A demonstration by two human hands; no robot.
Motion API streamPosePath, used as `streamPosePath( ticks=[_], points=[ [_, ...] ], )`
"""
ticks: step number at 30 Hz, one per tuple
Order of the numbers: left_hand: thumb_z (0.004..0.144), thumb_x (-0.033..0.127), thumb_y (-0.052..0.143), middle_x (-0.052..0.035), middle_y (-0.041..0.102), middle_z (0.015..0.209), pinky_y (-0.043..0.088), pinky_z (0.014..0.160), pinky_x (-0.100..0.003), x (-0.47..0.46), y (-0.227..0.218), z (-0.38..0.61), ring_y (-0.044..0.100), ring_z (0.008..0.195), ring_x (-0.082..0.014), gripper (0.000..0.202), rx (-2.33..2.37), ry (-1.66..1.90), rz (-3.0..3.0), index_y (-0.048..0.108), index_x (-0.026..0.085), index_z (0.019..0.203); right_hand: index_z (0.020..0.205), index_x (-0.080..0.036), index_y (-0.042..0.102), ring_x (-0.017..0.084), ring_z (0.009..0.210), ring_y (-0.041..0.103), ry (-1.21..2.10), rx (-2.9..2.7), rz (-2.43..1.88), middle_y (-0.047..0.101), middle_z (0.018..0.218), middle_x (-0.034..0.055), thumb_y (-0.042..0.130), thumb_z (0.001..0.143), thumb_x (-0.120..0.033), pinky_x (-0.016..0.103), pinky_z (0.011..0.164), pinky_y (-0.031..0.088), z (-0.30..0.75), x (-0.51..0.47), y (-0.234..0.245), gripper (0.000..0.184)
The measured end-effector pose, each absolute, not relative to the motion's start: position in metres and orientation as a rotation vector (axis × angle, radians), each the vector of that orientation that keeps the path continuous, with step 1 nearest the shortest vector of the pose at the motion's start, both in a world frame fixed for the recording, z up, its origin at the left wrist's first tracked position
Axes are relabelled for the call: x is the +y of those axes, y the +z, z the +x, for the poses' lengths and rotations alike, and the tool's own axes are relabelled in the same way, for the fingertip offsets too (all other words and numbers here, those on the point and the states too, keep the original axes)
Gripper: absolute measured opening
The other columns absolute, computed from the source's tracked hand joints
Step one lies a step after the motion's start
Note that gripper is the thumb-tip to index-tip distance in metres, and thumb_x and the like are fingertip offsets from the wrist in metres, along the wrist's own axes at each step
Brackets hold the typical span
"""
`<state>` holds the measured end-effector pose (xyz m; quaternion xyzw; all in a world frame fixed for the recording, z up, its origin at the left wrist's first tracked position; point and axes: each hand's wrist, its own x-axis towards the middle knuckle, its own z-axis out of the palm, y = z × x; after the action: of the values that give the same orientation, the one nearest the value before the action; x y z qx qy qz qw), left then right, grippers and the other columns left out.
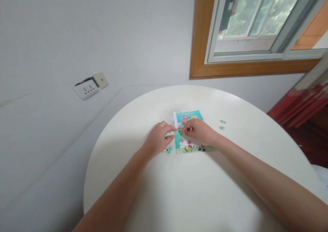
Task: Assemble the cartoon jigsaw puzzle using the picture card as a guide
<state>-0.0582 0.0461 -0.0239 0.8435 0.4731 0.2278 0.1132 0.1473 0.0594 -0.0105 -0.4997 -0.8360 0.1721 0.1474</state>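
Note:
A partly assembled jigsaw puzzle lies flat on the round white table, with white gaps showing in its middle. At its upper left corner is my left hand, thumb and forefinger apart, the fingertips by the puzzle's edge. My right hand reaches over the upper part of the puzzle with fingers pinched on what looks like a small puzzle piece, mostly hidden by the fingers. Just behind stands a small box or card with a cartoon picture, its lower right covered by my right hand.
Loose puzzle pieces lie left of the puzzle, below my left hand. More loose pieces are to the right on the table. Behind are a wall with a socket, a wood-framed window and a red curtain.

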Motion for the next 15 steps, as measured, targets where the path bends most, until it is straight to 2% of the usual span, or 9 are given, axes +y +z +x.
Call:
streamPosePath(
  ticks=[5, 8, 12, 15],
  points=[
    [0.08, 0.022, 0.059, -0.0069, 0.057, 0.097, 0.042, 0.089, -0.035, 0.0442, -0.0263, -0.0567, 0.052, 0.095, -0.0213, 0.027, 1.395, 0.616, 2.569, 0.066, 0.021, 0.106, 0.096, -0.026, 0.073, 0.019, 0.099, 0.058, 0.337, -2.414, -1.451, 0.069, 0.098, 0.0047, 0.055, 0.081, -0.02, 0.026, 0.087, 0.039, 0.148, 0.0576, -0.0144, 0.024],
    [0.08, 0.021, 0.058, -0.0074, 0.056, 0.098, 0.041, 0.09, -0.035, 0.0435, -0.027, -0.0558, 0.052, 0.096, -0.0215, 0.027, 1.414, 0.59, 2.578, 0.066, 0.021, 0.106, 0.104, -0.029, 0.071, 0.021, 0.108, 0.055, 0.265, -2.413, -1.462, 0.066, 0.107, 0.0062, 0.05, 0.084, -0.017, 0.029, 0.094, 0.037, 0.1487, 0.0577, -0.0181, 0.031],
    [0.079, 0.02, 0.059, -0.0062, 0.057, 0.096, 0.042, 0.089, -0.034, 0.0428, -0.0261, -0.0543, 0.053, 0.094, -0.0208, 0.027, 1.446, 0.552, 2.563, 0.066, 0.022, 0.105, 0.104, -0.029, 0.071, 0.021, 0.109, 0.054, 0.252, -2.433, -1.466, 0.065, 0.108, 0.0069, 0.05, 0.085, -0.017, 0.031, 0.094, 0.037, 0.1487, 0.0588, -0.0191, 0.031],
    [0.079, 0.019, 0.058, -0.0065, 0.057, 0.096, 0.042, 0.088, -0.034, 0.0434, -0.0245, -0.0546, 0.053, 0.094, -0.0211, 0.028, 1.428, 0.6, 2.577, 0.065, 0.021, 0.106, 0.104, -0.029, 0.071, 0.019, 0.097, 0.058, 0.232, -2.368, -1.474, 0.065, 0.102, 0.0061, 0.049, 0.086, -0.018, 0.028, 0.087, 0.04, 0.1553, 0.0627, -0.0109, 0.03]
  ],
)
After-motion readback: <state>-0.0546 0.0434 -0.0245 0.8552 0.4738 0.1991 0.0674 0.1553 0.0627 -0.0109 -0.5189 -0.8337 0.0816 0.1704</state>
